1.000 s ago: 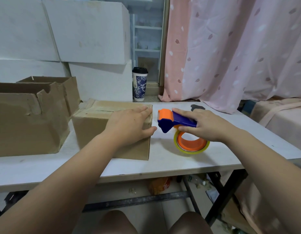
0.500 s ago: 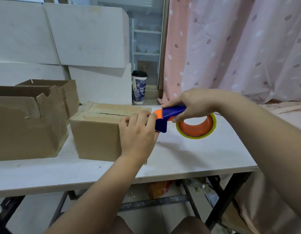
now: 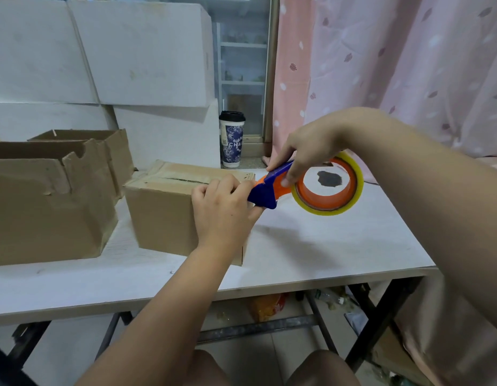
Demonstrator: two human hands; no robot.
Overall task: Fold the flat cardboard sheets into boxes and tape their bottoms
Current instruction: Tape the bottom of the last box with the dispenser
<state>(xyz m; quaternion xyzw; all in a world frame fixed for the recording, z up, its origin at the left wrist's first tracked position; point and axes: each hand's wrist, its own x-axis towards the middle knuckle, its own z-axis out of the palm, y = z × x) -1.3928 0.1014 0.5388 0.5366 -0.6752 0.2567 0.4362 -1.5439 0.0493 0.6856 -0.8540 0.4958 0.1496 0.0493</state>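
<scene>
I am looking down at a closed cardboard box [image 3: 163, 215] on the white desk [image 3: 325, 252], just ahead and slightly left of me. Its flaps face up, and the seam [image 3: 174, 179] between them runs along the box's length, from the right end near my hands away to the left.

My left hand [image 3: 222, 207] is wrapped over the box's top right edge, fingers curled onto the flaps and thumb on the end face. I cannot tell whether a tape end lies under it.

My right hand [image 3: 305, 146] grips the handle of the tape dispenser [image 3: 265, 190]. Its blue head is against my left hand at that same right end, and the tape roll [image 3: 328, 185] trails to the right, above the desk.

I judge the coming pull must travel leftward along the seam. The left hand, being nearer the box, would anchor it.
</scene>
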